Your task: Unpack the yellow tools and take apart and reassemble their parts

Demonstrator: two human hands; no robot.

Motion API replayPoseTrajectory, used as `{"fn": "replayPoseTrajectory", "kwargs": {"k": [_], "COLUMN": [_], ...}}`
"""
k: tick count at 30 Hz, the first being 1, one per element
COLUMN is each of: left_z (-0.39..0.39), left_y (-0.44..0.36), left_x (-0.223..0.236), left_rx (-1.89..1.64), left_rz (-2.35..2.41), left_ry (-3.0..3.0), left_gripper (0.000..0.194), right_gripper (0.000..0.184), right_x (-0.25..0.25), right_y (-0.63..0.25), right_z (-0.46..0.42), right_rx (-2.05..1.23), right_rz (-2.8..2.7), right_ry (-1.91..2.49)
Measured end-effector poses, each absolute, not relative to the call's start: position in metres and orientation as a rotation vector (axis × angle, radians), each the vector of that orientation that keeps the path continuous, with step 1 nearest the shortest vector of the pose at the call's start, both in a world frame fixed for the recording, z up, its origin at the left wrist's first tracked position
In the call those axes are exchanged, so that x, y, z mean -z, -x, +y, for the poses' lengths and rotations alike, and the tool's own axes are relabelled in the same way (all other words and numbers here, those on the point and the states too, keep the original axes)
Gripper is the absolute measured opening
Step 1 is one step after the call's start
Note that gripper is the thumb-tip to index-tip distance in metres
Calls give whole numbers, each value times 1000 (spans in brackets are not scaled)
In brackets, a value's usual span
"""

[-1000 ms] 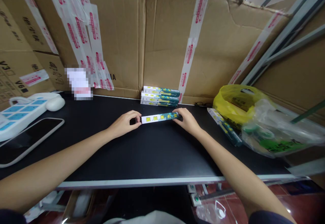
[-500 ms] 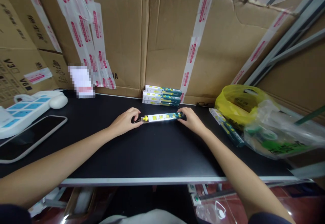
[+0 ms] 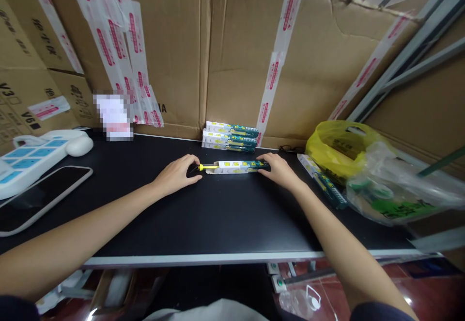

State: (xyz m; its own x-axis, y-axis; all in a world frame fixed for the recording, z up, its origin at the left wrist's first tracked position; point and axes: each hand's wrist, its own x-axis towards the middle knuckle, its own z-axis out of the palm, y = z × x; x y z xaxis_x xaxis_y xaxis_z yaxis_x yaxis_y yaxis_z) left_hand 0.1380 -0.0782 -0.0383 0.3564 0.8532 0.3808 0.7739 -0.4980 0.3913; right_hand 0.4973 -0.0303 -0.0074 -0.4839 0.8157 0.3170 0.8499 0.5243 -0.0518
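My right hand (image 3: 276,169) grips the dark end of a slim white-and-green printed box (image 3: 237,167) lying across the black table. From the box's open left end, a thin yellow tool (image 3: 208,167) sticks out, with a dark, narrow tip beyond its yellow collar. My left hand (image 3: 178,174) curves around that tip, thumb and fingers apart in a C shape. Whether it touches the tip is hard to see. Behind the box, several similar boxes (image 3: 230,136) are stacked against the cardboard.
At right, one more printed box (image 3: 322,181) lies beside a yellow plastic bag (image 3: 337,149) and a clear bag (image 3: 403,195). A white power strip (image 3: 39,158) and a phone (image 3: 43,197) are at left. Tall cardboard (image 3: 240,69) walls the back.
The box has shifted slightly right with my right hand. More of the yellow tool now shows outside its left end, and my left thumb and fingers have spread apart.
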Motion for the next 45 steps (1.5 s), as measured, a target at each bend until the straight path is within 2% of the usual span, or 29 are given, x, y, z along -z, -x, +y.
{"fn": "replayPoseTrajectory", "kwargs": {"k": [4, 9, 21, 30, 38, 45], "left_z": [-79, -79, -77, -73, -73, -74], "left_y": [-140, -140, -140, -134, -134, -135], "left_x": [38, 38, 41, 43, 42, 42], "left_rx": [-841, -841, -777, -900, -908, -914], "left_rz": [1386, 1309, 1251, 1323, 1315, 1311], "left_ry": [-2481, -2491, -2481, -2383, -2387, -2402], "left_gripper": [39, 36, 29, 29, 30, 29], "right_gripper": [39, 45, 28, 28, 40, 47], "right_x": [11, 13, 8, -10, -14, -15], "right_y": [-486, -470, -463, -514, -549, -548], "right_z": [-38, -49, -54, -34, -22, -24], "right_rx": [126, 126, 61, 127, 231, 244], "right_rz": [-2511, -2531, -2599, -2557, -2330, -2194], "right_ry": [1350, 1299, 1224, 1688, 2256, 2411]}}
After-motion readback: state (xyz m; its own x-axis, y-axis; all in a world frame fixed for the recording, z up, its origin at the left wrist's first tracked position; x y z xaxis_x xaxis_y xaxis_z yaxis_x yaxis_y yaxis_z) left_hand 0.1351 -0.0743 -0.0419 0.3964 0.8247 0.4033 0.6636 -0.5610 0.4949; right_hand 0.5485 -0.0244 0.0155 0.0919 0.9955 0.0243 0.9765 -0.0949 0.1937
